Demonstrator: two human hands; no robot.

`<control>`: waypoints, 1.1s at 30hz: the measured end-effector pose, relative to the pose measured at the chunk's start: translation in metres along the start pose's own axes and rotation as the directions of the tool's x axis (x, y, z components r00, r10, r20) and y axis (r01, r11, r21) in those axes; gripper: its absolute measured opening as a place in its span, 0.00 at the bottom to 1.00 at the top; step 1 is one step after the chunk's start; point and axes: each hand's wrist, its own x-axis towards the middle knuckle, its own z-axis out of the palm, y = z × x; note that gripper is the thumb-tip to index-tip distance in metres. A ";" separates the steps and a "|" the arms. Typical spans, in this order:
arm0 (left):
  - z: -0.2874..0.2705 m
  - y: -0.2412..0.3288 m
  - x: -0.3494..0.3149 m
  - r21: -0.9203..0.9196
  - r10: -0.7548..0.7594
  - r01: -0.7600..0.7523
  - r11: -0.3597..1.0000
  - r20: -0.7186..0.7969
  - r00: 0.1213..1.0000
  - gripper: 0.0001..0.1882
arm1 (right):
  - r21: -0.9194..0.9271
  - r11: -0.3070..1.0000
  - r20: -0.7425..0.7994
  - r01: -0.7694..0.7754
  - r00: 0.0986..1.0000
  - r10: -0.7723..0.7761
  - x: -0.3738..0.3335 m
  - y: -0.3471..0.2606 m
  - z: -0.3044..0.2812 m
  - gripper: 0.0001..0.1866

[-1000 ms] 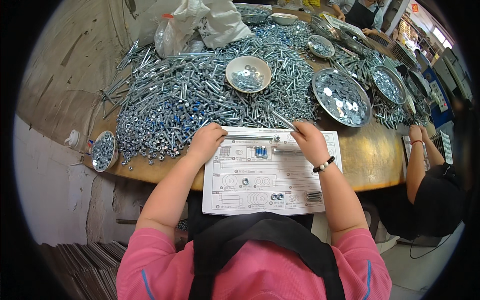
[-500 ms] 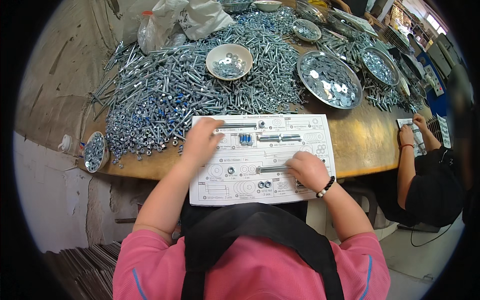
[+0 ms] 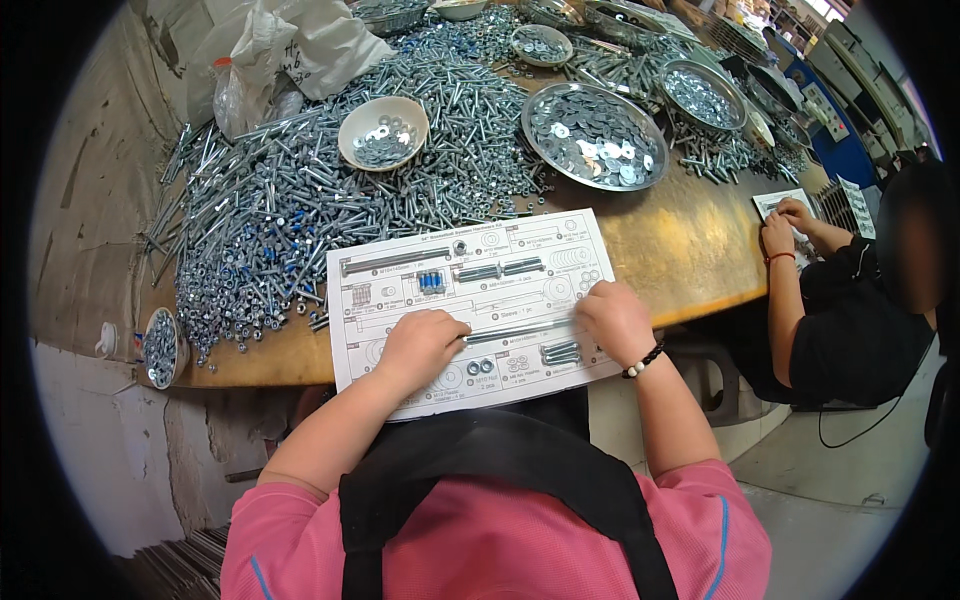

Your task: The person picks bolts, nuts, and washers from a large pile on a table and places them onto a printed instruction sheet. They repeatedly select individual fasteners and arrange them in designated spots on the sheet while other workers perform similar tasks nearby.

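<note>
A printed card (image 3: pixel 385 320) with part drawings lies at the table's near edge. Across its lower half runs a long bolt (image 3: pixel 522 331). My right hand (image 3: pixel 617 322) is closed around the bolt's right end. At the left end the fingertips of my left hand (image 3: pixel 424 350) are pinched together; whether a nut is between them is hidden. On the card also sit another long bolt (image 3: pixel 400 261), a nut (image 3: pixel 460 247), blue-marked small bolts (image 3: pixel 432 283), medium bolts (image 3: pixel 500 269), a pair of nuts (image 3: pixel 481 367) and short bolts (image 3: pixel 560 353).
Beyond the card spreads a big heap of loose bolts (image 3: pixel 300 190). A bowl of washers (image 3: pixel 384 133) stands in it, with a steel tray of washers (image 3: pixel 596 136) to its right. A small bowl (image 3: pixel 164 347) sits at the left edge. A co-worker's hands (image 3: pixel 785 228) are at the right.
My left hand has come down from the card's upper left to the bolt's left end. The view has shifted, and short bolts formerly under my right hand now show.
</note>
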 end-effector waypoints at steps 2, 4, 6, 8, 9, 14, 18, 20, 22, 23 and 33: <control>0.002 0.000 0.001 -0.008 0.008 -0.008 1.000 -0.025 1.000 0.07 | -0.005 1.000 -0.007 0.008 1.000 -0.008 -0.001 0.004 0.003 0.02; 0.002 0.001 0.002 -0.013 0.004 -0.004 1.000 -0.012 1.000 0.07 | -0.019 1.000 0.002 -0.006 1.000 0.006 0.000 0.006 0.006 0.02; -0.002 0.002 0.004 -0.013 -0.009 0.010 1.000 0.037 0.999 0.08 | 0.021 0.999 0.005 -0.025 1.000 0.025 0.000 0.005 0.002 0.02; -0.012 0.006 0.008 -0.034 -0.020 0.021 0.999 0.017 1.000 0.10 | 0.063 0.996 -0.017 -0.055 0.998 0.057 0.002 0.004 -0.002 0.02; -0.016 0.007 0.011 -0.047 -0.027 0.028 0.999 0.010 1.000 0.12 | 0.088 0.993 -0.036 -0.079 0.996 0.083 0.000 0.004 -0.003 0.03; -0.024 -0.019 0.065 0.105 -0.008 0.035 0.994 -0.246 0.969 0.14 | 0.137 0.989 -0.150 -0.046 0.986 0.067 0.010 0.000 -0.005 0.06; -0.013 -0.040 0.098 0.247 -0.050 0.081 0.966 -0.129 0.990 0.13 | 0.131 0.991 -0.157 -0.035 0.986 0.056 0.019 -0.011 -0.008 0.06; -0.005 -0.048 0.103 0.287 -0.022 0.058 0.956 -0.126 0.992 0.08 | 0.134 0.990 -0.135 -0.035 0.989 0.053 0.022 -0.013 -0.007 0.06; -0.005 -0.049 0.101 0.261 0.023 0.026 0.965 -0.182 0.983 0.06 | 0.163 0.986 -0.129 -0.024 0.991 0.045 0.024 -0.013 -0.003 0.06; -0.007 -0.049 0.099 0.263 -0.016 0.055 0.963 -0.149 0.989 0.08 | 0.178 0.984 -0.121 -0.028 0.991 0.051 0.025 -0.013 -0.002 0.06; -0.106 -0.112 0.133 0.235 -0.072 0.209 0.949 -0.485 0.872 0.11 | 0.339 0.938 -0.083 -0.074 0.991 0.108 0.038 -0.029 0.000 0.06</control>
